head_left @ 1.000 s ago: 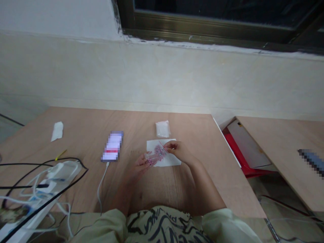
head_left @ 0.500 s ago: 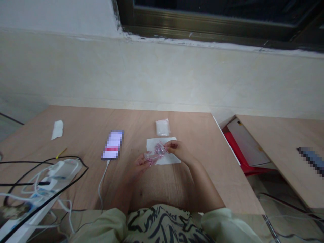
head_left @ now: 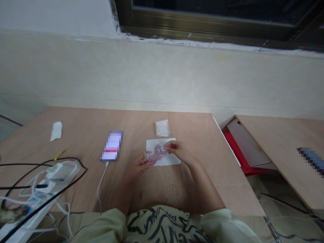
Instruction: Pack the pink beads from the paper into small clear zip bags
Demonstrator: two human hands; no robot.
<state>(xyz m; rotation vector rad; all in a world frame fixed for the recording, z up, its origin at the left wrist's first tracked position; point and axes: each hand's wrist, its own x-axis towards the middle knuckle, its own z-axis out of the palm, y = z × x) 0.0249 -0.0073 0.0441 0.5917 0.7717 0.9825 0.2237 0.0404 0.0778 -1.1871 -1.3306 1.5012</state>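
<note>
A small clear plastic bag [head_left: 159,152] with pinkish pieces inside is stretched between my two hands. My left hand [head_left: 142,162] is closed on its lower left end. At the upper right end, by the bag's red edge, my right hand [head_left: 176,148] pinches it. What the pieces in the bag are is too small to tell. Under the bag lies a white sheet of paper [head_left: 173,160], partly covered by the bag and my right hand. Just beyond the paper sits a flat clear packet [head_left: 162,128] with white contents.
To the left lies a phone [head_left: 111,146] with a white charging cable [head_left: 99,189]. A white power strip [head_left: 59,175] with tangled cords fills the near left. A white scrap [head_left: 56,131] rests farther back. A second table [head_left: 283,141] stands right, past a gap.
Both hands keep hold of the bag in nearly the same place. The bag's pinkish contents have shifted slightly. The whole view has moved a little with my head.
</note>
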